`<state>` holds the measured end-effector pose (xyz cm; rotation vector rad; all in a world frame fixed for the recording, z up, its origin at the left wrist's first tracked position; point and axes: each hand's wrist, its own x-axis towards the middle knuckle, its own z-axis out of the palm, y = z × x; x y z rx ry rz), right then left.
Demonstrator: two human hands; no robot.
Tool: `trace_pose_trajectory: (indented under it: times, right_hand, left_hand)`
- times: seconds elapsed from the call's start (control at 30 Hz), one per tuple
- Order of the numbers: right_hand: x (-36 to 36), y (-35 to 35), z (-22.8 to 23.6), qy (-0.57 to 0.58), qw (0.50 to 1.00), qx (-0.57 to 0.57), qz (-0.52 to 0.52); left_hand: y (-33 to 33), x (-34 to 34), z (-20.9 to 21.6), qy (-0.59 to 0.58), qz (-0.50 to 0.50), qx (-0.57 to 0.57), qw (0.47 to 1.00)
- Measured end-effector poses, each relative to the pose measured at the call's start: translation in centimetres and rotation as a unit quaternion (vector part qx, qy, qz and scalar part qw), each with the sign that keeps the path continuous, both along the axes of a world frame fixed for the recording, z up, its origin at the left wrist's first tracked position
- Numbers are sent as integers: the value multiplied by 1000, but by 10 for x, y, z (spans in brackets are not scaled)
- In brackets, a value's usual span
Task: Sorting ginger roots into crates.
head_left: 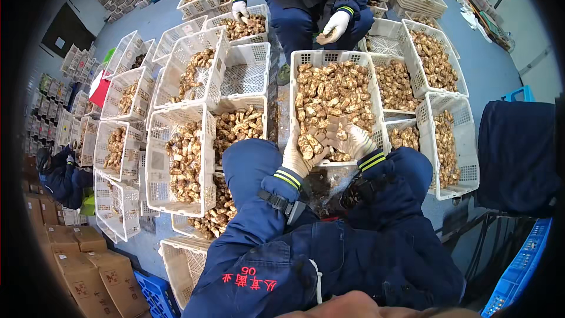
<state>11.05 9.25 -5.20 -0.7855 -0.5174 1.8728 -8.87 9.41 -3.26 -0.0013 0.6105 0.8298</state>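
Note:
A white plastic crate (292, 70) full of stubby brown-and-white mushrooms (335, 91) stands in front of my knees. My left hand (299, 158), in a pale glove with stained fingertips, curls around a few mushrooms (308, 144) at the crate's near left corner. Close beside it, my gloved right hand (356, 141) reaches over the near right side, its fingers bent around a mushroom (341, 134). Both hands are low over the heap, with fingertips almost meeting. Parts of what they hold are hidden by the fingers.
Across the crate sits a co-worker, one gloved hand (336, 26) holding a mushroom, the other (239, 9) at another crate. Stacked mushroom crates line my left (151, 159) and right (432, 141). Cardboard boxes (82, 277) and a blue crate (154, 294) stand at lower left.

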Motion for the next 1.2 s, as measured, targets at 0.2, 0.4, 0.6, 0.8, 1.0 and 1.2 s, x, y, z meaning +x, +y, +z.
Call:
trace_pose_trajectory:
  times: [0.2, 0.4, 0.6, 0.8, 1.0, 1.2]
  right_hand:
    - [-11, -5, 32, 60, 998, -29, 19]
    - [-10, -1, 23, 135, 990, -35, 36]
    - [-8, 0, 20, 138, 988, -56, 27]
    - [-6, 0, 10, 172, 982, -78, 18]
    - [0, 1, -9, 182, 978, -106, -8]
    - [-6, -2, -7, 201, 975, -88, -33]
  left_hand:
    - [1, -4, -9, -10, -9, 27, 1000]
    - [1, -3, -9, -10, 6, 8, 1000]
    - [0, -3, -8, -12, 13, 7, 1000]
    - [0, -3, -11, 17, 7, 24, 1000]
    - [2, 1, -13, 21, -1, 30, 999]
    - [5, 1, -18, 51, 1, 20, 998]
